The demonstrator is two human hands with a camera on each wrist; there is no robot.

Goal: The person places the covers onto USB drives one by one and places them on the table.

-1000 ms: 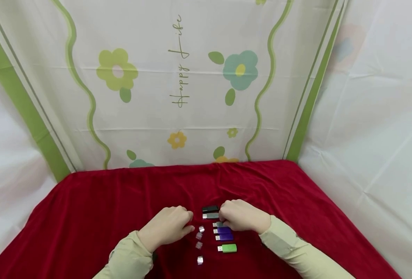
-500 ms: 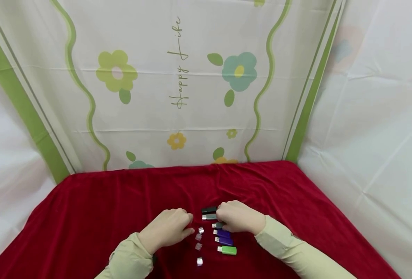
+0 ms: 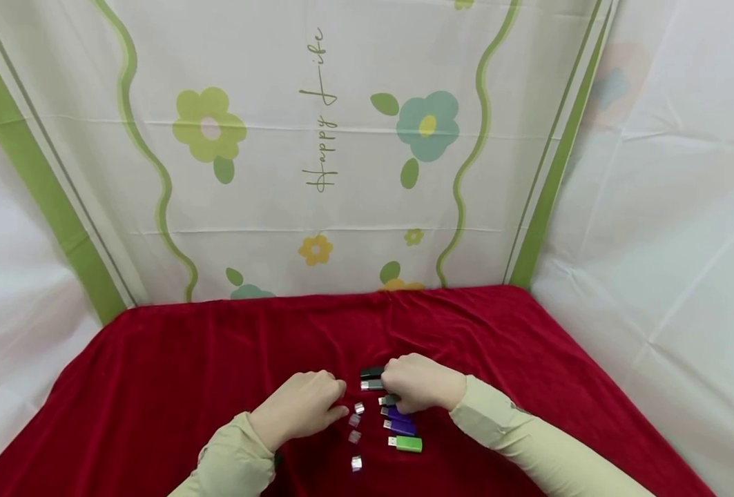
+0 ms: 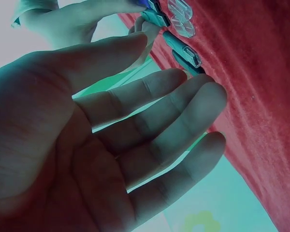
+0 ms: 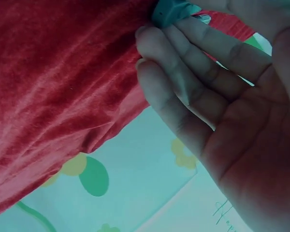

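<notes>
My right hand (image 3: 421, 382) pinches a dark grey USB stick (image 3: 389, 400); its body is partly hidden under the fingers, and its metal plug faces left. In the right wrist view the same USB stick (image 5: 169, 12) shows at the fingertips. Farther back lie a grey USB stick (image 3: 372, 385) and a black one, both partly covered by that hand. Nearer are two purple USB sticks (image 3: 402, 427) and a green USB stick (image 3: 409, 444). My left hand (image 3: 301, 408) hovers left of several small clear caps (image 3: 355, 436), its fingers loosely bent around nothing.
A red velvet cloth (image 3: 217, 359) covers the table. Behind it hangs a white curtain (image 3: 267, 207) with flowers and lettering, and white fabric walls (image 3: 665, 241) stand at both sides.
My right hand has shifted slightly left, over the row of sticks. The purple sticks have turned a little. The left hand has stayed nearly still.
</notes>
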